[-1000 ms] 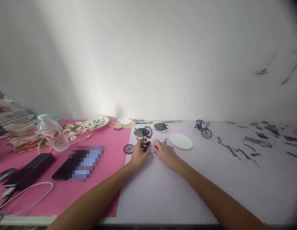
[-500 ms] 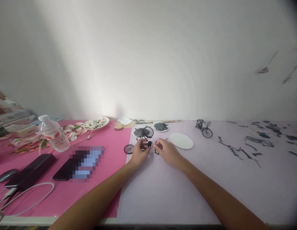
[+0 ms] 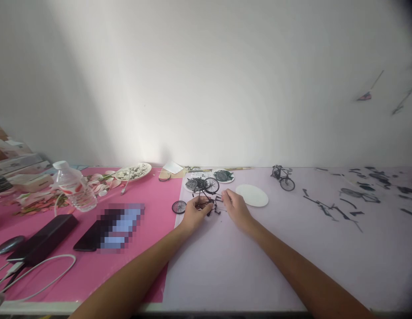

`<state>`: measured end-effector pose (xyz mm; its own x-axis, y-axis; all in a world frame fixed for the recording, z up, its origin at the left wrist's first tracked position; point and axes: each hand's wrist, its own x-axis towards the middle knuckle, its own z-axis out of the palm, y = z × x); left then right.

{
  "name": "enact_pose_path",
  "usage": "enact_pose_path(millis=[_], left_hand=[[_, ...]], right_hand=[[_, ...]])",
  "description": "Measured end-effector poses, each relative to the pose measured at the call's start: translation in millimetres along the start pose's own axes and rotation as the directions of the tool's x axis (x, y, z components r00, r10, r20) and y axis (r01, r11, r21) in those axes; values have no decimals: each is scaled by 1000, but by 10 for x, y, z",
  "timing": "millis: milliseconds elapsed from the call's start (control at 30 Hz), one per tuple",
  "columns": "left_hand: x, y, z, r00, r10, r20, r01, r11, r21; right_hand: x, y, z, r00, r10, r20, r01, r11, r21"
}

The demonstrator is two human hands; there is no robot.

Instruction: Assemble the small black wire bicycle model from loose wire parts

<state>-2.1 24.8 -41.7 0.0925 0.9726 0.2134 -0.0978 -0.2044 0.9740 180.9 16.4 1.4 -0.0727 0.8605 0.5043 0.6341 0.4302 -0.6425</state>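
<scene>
My left hand (image 3: 194, 215) pinches a small black model bicycle frame (image 3: 201, 195), with a spoked wheel (image 3: 211, 185) at its upper right end. Just right of it, my right hand (image 3: 235, 207) is closed, its thumb and fingertips pressed together; whatever lies between them is too small to make out. Small black parts (image 3: 218, 211) show between the hands. A loose wheel (image 3: 179, 207) lies left of my left hand. Behind the hands is a white plate (image 3: 223, 176) with black wheels.
A white oval plate (image 3: 252, 195) lies right of my right hand. A model bicycle (image 3: 283, 177) stands farther back, and black parts (image 3: 328, 209) are scattered to the right. On the pink side are a phone (image 3: 109, 227), a bottle (image 3: 75, 186) and a black box (image 3: 43, 238).
The model frame has turned in my left hand, its wheel now showing farther right. My right hand has moved slightly up and right, away from my left hand.
</scene>
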Motion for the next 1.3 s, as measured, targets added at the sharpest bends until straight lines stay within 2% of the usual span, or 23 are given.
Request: enact_pose_path(millis=[167, 433, 633, 900, 1300], left_hand=[[6, 17, -2, 999, -10, -49, 9, 1000, -30], [22, 158, -15, 991, -18, -132, 4, 994, -105], [83, 285, -118, 974, -32, -223, -7, 986, -169], [74, 271, -111, 976, -41, -212, 1, 983, -182], [98, 260, -107, 978, -45, -203, 8, 984, -180]], right_hand=[[1, 17, 4, 1000, -15, 10, 16, 1000, -12], [-8, 33, 8, 993, 3, 118, 9, 995, -97], [-16, 159, 68, 985, 48, 168, -3, 967, -256], [-10, 321, 125, 939, -54, 340, 92, 991, -95], [15, 280, 141, 949, -31, 315, 89, 981, -172]])
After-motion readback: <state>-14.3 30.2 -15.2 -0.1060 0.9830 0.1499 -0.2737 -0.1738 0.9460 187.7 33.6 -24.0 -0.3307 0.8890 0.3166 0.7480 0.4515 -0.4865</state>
